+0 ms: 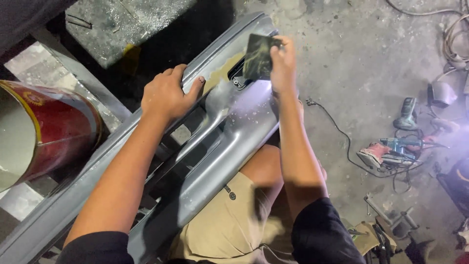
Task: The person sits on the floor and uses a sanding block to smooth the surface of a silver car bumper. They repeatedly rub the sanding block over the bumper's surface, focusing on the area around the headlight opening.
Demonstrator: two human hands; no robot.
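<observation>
While the fingers (277, 46) of the right hand (283, 63) were pinched shut on a dark, flat flexible spreader card (258, 56), the card stood near upright with its lower edge against the grey car bumper (229, 146), at a yellowish patch of filler (222, 73). Holding it by the top edge probably left the lower edge free to bear on the patch.

Left hand (168, 95) lay just left of the filler patch, fingers curled closed over the bumper's upper rim, thumb pressed flat on the panel face. Judged a bracing grip: the bumper ran diagonally across the person's lap, resting on the thigh in tan shorts (229, 220), and would otherwise rock under pressure.

Pale specks and a bright glare marked the bumper face below the card. A dark recess (237, 80) in the bumper sat right beside the filler, partly hidden by the card.

Left of the bumper stood a red and cream drum (44, 132), close to its lower run. Right of the bumper, well apart on the concrete floor (356, 58), lay power sanders (391, 149) with a black cable (342, 142) trailing back toward the bumper. More tools lay nearer the lower right, too dim to identify. Nothing stood between either hand and the patch.
</observation>
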